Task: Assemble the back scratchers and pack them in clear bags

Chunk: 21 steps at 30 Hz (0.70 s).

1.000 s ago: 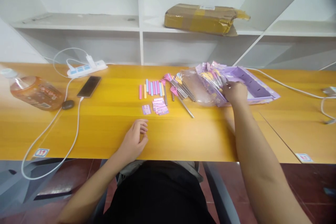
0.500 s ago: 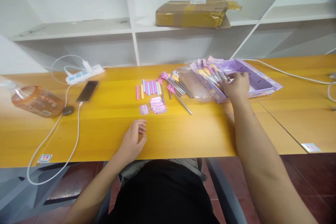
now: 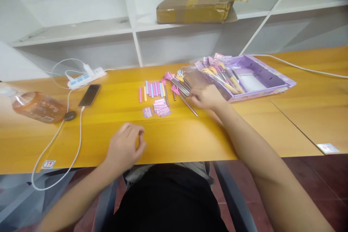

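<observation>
My right hand has its fingers curled together at the steel rod ends of a bunch of small back scratchers; what they grip, if anything, is hidden. The scratchers have pink, yellow and blue claw heads. My left hand is held near the table's front edge, fingers loosely bent with a gap to the thumb, holding nothing. Ahead of it lie pink-purple cards and a row of pastel handle tubes. A purple box on the right holds several bagged scratchers.
A clear plastic bag lies between the loose scratchers and the box. To the left are a phone on a white cable, a power strip and an orange drink bottle. A taped carton sits on the shelf.
My right hand has come out of the purple box and moved left to the loose scratchers. My left hand has drawn slightly back and left. The view has shifted a little.
</observation>
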### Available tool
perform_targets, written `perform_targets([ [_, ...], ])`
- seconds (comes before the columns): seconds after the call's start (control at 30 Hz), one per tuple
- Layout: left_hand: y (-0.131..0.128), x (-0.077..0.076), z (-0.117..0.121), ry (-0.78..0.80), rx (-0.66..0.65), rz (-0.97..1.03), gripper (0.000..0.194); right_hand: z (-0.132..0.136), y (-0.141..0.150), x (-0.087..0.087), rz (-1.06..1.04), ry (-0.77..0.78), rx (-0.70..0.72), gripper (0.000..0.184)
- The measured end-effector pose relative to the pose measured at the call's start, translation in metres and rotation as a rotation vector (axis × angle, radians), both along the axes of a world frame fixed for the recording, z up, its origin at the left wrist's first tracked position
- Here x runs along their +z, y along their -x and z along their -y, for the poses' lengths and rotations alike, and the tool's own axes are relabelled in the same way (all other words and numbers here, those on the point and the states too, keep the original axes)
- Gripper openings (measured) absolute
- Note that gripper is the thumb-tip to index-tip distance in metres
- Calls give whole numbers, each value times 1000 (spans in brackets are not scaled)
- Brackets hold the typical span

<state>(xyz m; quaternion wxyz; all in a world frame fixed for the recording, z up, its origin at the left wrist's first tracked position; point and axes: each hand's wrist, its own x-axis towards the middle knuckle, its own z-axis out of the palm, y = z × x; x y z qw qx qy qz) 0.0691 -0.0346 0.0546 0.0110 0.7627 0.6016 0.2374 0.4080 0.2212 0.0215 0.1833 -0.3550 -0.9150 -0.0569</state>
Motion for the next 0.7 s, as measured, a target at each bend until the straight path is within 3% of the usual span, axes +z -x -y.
perform_targets([
  [0.07,8,22,-33,20,130,-106,10,3,8,-2,88,33,49,27],
  [0.13,16,31,-78,108,245,-171,13,7,15,-4,169,63,43,33],
  [0.23,28,18,-140,264,425,-211,32,13,24,-5,225,100,-3,38],
  [0.3,33,0,-164,329,470,-224,43,16,28,-4,224,120,-18,38],
  [0.47,35,-32,-169,320,466,-234,42,18,31,-3,223,187,-72,37],
  [0.57,35,-37,-167,319,471,-236,37,18,31,-5,201,235,-118,36],
  [0.7,40,-30,-175,355,464,-214,35,17,33,-5,166,278,-130,33],
])
